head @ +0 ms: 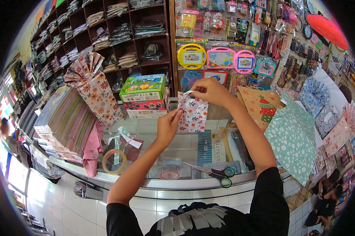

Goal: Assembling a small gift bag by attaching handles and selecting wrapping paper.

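Note:
A small pink floral paper bag (192, 116) is held upright above the glass counter. My left hand (169, 124) grips its left edge between thumb and fingers. At the bag's top left corner, my right hand (208, 92) pinches a thin white strip or ribbon (188, 93). Scissors (221, 173) with black and green handles lie at the counter's near edge. A roll of tape (114, 161) rests on the counter to the left, beside paper scraps (131, 141).
Stacked books (66, 124) and a floral wrapped package (97, 91) stand at the left. Boxed toys (143, 96) are behind the bag. At the right are a brown Christmas gift bag (258, 106) and green daisy-patterned paper (294, 138). People sit at the lower right.

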`<control>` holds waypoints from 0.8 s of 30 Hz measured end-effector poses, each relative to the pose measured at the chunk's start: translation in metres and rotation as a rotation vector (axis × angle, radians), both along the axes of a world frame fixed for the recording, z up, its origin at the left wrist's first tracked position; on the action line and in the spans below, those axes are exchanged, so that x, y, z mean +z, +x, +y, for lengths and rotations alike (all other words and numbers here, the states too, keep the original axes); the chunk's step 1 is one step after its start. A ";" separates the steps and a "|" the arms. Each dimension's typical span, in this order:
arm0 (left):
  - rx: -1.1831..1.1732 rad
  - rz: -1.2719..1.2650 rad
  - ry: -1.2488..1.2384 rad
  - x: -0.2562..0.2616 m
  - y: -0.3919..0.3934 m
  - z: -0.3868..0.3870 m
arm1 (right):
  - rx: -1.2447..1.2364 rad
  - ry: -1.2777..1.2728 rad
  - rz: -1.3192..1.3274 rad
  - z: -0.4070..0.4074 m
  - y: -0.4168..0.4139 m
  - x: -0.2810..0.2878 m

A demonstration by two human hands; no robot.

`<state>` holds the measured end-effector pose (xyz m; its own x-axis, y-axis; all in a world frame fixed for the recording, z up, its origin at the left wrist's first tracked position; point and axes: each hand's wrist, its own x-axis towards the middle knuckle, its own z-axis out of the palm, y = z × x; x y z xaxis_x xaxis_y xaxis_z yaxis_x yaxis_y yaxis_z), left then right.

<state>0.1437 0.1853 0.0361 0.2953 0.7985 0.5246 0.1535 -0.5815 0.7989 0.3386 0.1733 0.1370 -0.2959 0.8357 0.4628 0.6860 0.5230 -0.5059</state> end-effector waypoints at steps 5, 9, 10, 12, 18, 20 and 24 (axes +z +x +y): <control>0.102 -0.079 0.287 -0.010 -0.003 0.015 | 0.064 0.309 -0.088 -0.011 0.005 -0.009; -0.035 -0.105 -0.032 -0.011 -0.012 0.012 | -0.167 0.224 0.245 -0.040 0.001 -0.042; -0.041 -0.036 -0.044 -0.008 -0.015 0.010 | -0.188 0.095 0.306 -0.049 0.000 -0.053; -0.046 0.032 -0.051 -0.007 -0.017 0.009 | -0.207 -0.031 0.366 -0.058 -0.002 -0.074; -0.183 -0.116 -0.206 -0.023 -0.016 0.018 | -0.155 -0.120 0.460 -0.054 0.000 -0.103; -0.168 -0.013 -0.111 -0.025 -0.018 0.021 | -0.149 -0.108 0.465 -0.056 -0.004 -0.103; -0.228 0.039 -0.011 -0.032 -0.020 0.021 | -0.158 -0.067 0.394 -0.062 -0.003 -0.105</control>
